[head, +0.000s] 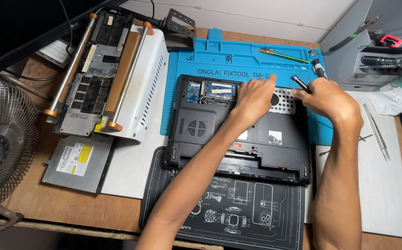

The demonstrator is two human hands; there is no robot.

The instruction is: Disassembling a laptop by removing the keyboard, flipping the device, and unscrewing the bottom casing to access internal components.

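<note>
A black laptop (219, 139) lies upside down on a blue work mat (238, 60), its bottom covers off so that blue circuit boards (212, 90) show at the far edge. My left hand (254, 95) rests flat on the laptop's open bay, fingers spread towards the far edge. To its right, my right hand (328, 97) grips a dark screwdriver (299, 83) by the handle, which points up and to the left over the laptop's far right corner. The screwdriver's tip is hidden by the hand.
A white machine (138, 88) with copper rods holds a keyboard part at the left. A silver optical drive (78, 162) lies in front of it, and a fan (2, 139) stands at far left. Tweezers (377, 132) lie right; a grey tool rack (377, 46) is behind. A black mat (238, 208) lies near.
</note>
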